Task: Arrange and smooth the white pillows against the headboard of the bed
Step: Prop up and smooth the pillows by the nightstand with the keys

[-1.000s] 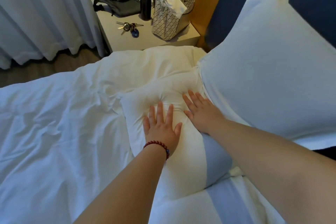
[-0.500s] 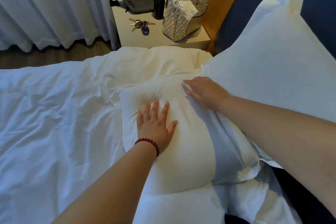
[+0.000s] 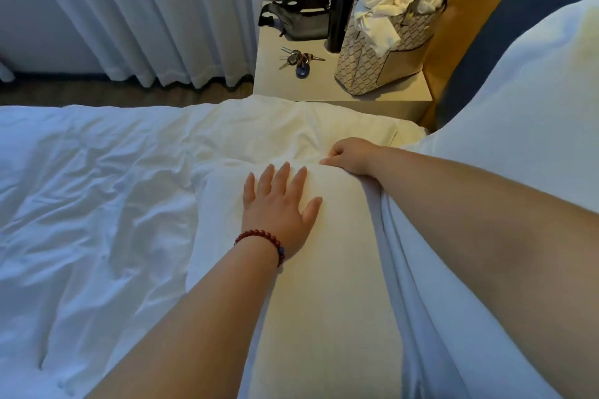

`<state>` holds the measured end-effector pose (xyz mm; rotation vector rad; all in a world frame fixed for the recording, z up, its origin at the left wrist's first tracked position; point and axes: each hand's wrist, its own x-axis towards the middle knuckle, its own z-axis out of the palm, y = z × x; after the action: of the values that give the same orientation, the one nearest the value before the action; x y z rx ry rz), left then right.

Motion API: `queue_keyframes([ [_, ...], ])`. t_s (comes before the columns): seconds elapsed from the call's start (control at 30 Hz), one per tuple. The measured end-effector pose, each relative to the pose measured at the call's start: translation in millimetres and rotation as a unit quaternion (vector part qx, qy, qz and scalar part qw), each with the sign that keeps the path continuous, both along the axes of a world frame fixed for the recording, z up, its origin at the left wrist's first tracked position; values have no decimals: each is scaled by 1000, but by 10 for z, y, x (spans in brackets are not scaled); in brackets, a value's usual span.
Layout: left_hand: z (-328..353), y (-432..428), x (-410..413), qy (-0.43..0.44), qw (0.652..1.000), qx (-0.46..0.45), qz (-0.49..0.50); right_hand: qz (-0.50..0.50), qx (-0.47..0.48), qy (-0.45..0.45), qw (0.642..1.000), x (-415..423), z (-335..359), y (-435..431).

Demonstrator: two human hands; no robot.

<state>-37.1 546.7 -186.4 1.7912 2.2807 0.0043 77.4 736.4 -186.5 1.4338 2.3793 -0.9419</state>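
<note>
A white pillow (image 3: 330, 269) lies flat on the bed in front of me. My left hand (image 3: 278, 204), with a red bead bracelet at the wrist, presses flat on its top with fingers spread. My right hand (image 3: 353, 155) curls its fingers round the pillow's far corner and grips the fabric. A second, larger white pillow (image 3: 518, 126) leans against the dark blue headboard (image 3: 505, 13) at the right, partly behind my right forearm.
A rumpled white duvet (image 3: 97, 204) covers the bed to the left. The bedside table (image 3: 291, 84) beyond holds keys (image 3: 299, 58), a black flask (image 3: 340, 10), a dark pouch (image 3: 301, 19) and a patterned tote bag (image 3: 382, 55) stuffed with white cloth. White curtains (image 3: 146, 10) hang at the back.
My right hand went from lying flat on the pillow to its far corner, where its fingers curled into the fabric. My left hand stayed pressing flat. The view moved closer.
</note>
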Motion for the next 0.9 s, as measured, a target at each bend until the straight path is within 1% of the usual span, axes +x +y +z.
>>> queue_keyframes([
  [0.07, -35, -18, 42, 16, 1000, 3, 12, -47, -1, 93, 995, 18, -21, 38],
  [0.13, -54, -28, 77, 30, 999, 6, 18, -94, 5, 166, 982, 66, -69, 66],
  [0.2, -58, -39, 112, 36, 999, 4, 24, -144, -29, 230, 962, 86, -119, 51],
  [0.27, -33, -51, 140, 41, 999, 0, 26, -158, -89, 276, 944, 24, -108, 27],
  [0.3, -27, -56, 139, 41, 999, 0, 23, -134, -112, 258, 950, -24, -98, 22],
  [0.33, -10, -59, 126, 38, 999, 1, 20, -98, -120, 222, 963, -74, -77, -1],
  [0.37, 7, -64, 101, 30, 999, 1, 18, -85, -96, 199, 972, -118, -103, 2],
  [0.4, 38, -74, 79, 13, 1000, 5, 21, -114, -53, 203, 971, -142, -126, 14],
  [0.47, 94, -107, 29, -25, 997, 34, 57, -223, 34, 234, 946, -100, -196, 67],
  [0.5, 110, -133, -23, -38, 993, 53, 93, -250, 66, 237, 936, -75, -215, 69],
  [0.53, 122, -161, -99, -47, 988, 64, 135, -226, 88, 222, 944, -86, -186, 10],
  [0.6, 122, -218, -304, -78, 972, 73, 209, -122, 99, 220, 963, -239, -27, -244],
  [0.67, 123, -292, -488, -148, 948, 83, 271, -8, 78, 224, 971, -460, 147, -653],
  [0.7, 133, -332, -573, -208, 923, 94, 312, 53, 91, 197, 975, -542, 187, -861],
  [0.73, 147, -371, -654, -268, 888, 101, 359, 107, 135, 161, 972, -586, 201, -1053],
  [0.77, 120, -419, -761, -316, 852, 90, 409, 146, 191, 128, 962, -588, 164, -1182],
  [0.8, 78, -472, -870, -343, 825, 52, 446, 158, 227, 114, 954, -552, 137, -1253],
  [0.83, 62, -538, -973, -371, 802, 12, 467, 151, 233, 106, 955, -503, 115, -1270],
  [0.87, 42, -595, -1070, -413, 782, -8, 467, 133, 228, 105, 959, -464, 94, -1269],
  [0.9, -5, -643, -1176, -484, 738, -2, 469, 113, 228, 99, 962, -450, 67, -1270],
])
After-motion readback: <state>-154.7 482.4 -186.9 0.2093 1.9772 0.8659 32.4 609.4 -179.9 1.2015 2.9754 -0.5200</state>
